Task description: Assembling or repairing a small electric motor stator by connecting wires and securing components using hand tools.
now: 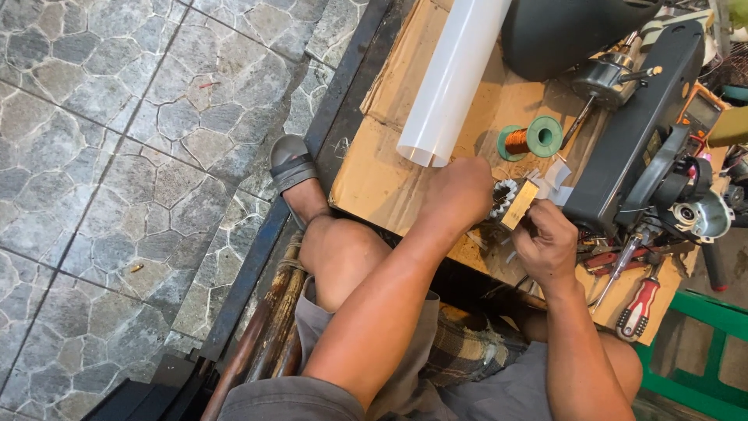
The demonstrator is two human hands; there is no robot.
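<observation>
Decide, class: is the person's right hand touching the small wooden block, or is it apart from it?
Touching. The head view shows the right hand with its fingers pinching the wooden block against the slotted metal core, no gap visible.

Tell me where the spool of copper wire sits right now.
In the head view, the copper wire spool lies on the cardboard, right of the white plastic roll and just beyond the left hand.
</observation>
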